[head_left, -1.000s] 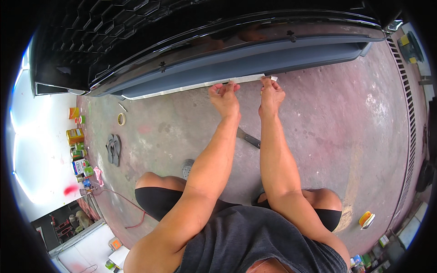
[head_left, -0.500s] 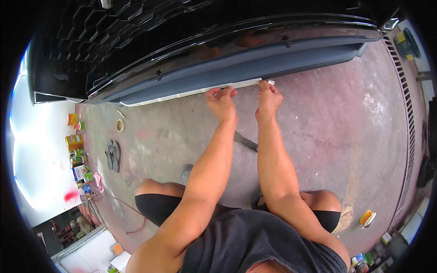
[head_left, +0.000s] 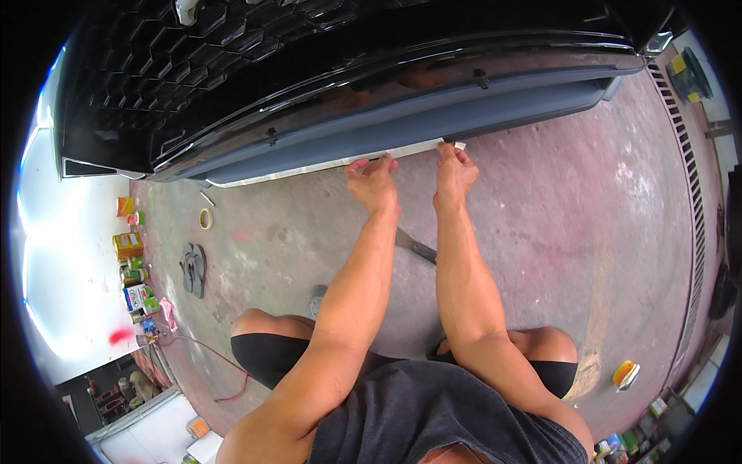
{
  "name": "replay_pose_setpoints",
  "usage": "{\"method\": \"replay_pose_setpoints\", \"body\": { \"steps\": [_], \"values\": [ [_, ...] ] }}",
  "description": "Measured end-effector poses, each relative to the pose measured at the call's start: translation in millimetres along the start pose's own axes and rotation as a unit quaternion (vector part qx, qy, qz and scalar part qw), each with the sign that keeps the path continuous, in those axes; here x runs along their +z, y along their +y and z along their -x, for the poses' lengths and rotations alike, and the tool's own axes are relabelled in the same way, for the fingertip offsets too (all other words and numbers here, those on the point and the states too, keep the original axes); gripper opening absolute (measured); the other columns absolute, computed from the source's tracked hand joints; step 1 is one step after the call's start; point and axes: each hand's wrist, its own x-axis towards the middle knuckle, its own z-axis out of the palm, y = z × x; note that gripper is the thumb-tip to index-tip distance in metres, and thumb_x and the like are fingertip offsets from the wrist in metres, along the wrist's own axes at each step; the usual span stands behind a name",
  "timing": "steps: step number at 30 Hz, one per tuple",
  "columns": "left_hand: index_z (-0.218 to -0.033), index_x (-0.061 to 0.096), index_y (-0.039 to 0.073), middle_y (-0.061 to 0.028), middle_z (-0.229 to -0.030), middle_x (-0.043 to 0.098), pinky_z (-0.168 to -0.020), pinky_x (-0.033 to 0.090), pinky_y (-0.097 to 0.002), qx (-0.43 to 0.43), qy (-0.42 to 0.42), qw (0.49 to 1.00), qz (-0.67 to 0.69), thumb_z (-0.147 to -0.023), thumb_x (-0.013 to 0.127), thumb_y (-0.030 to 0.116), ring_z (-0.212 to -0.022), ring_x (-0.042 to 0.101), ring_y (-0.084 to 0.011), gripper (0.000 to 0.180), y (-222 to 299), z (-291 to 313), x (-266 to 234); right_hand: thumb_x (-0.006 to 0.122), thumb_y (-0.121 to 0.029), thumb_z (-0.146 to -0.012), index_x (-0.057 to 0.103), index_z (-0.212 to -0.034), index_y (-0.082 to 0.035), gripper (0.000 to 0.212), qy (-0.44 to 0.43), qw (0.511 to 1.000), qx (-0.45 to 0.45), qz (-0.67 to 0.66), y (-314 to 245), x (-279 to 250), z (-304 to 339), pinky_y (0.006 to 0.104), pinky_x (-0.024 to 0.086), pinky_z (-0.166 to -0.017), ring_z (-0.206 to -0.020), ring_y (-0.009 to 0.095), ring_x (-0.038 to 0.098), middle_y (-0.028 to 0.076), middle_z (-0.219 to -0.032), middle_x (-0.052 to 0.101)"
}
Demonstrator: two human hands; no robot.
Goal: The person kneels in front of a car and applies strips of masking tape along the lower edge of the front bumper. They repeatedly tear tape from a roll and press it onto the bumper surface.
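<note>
A pale strip of masking tape [head_left: 286, 172] runs along the lower edge of a grey-blue bumper lip [head_left: 348, 144] under the front of a black car [head_left: 232, 93]. My left hand [head_left: 372, 185] is closed at the tape's lower edge near its middle, the fingertips bent against it. Farther right, my right hand [head_left: 454, 176] pinches the strip near its right end, where a short white tail sticks out past the fingers. To the right of that hand, the lip's edge is bare. The fingertips partly hide the tape.
Between my forearms lies a flat, dark-handled tool [head_left: 417, 247]. A tape roll [head_left: 205, 219] and grey flip-flops [head_left: 193, 269] rest on the floor at left, near several cans [head_left: 127, 246] and a red hose [head_left: 232, 367]. At right are a yellow-orange sponge-like object [head_left: 623, 375] and a drain grate [head_left: 679, 139].
My left hand has slid slightly left and down along the tape edge. My right hand keeps its pinch near the strip's right end, almost in the same place. The view has shifted slightly.
</note>
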Motion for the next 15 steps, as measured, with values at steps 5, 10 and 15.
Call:
{"method": "replay_pose_setpoints", "body": {
  "steps": [5,10,15],
  "values": [
    [-0.111,0.042,0.001,-0.0148,-0.087,0.068,-0.073,0.055,-0.0311,0.003,0.003,1.000,0.007,-0.085,0.074,-0.007,-0.076,0.071,-0.0214,0.041,4.3,3.0,2.9,0.076,-0.017,-0.083,0.068,-0.083,-0.002,0.017,0.001,1.000,0.004,0.005,-3.3,0.4,-1.3,0.0286,0.039,-0.066,-0.069,0.010,0.049,0.001,-0.075,0.063],
    [-0.110,0.042,0.002,-0.0138,-0.086,0.068,-0.072,0.055,-0.0306,0.001,-0.003,1.000,0.022,-0.085,0.073,-0.007,-0.076,0.071,-0.0209,0.040,2.4,2.1,2.7,0.074,-0.017,-0.084,0.068,-0.082,-0.002,0.017,0.000,1.000,-0.002,0.006,-1.3,-0.3,-2.0,0.0283,0.040,-0.066,-0.069,0.011,0.050,0.002,-0.078,0.066],
    [-0.113,0.042,0.006,-0.0108,-0.090,0.070,-0.064,0.045,-0.0275,-0.002,-0.021,1.000,0.016,-0.087,0.076,0.002,-0.077,0.071,-0.0174,0.043,-1.7,2.2,-0.7,0.075,-0.016,-0.085,0.067,-0.083,-0.002,0.016,0.014,1.000,-0.003,0.005,3.4,1.7,-7.6,0.0279,0.039,-0.064,-0.068,0.011,0.050,0.002,-0.079,0.066]
  ]
}}
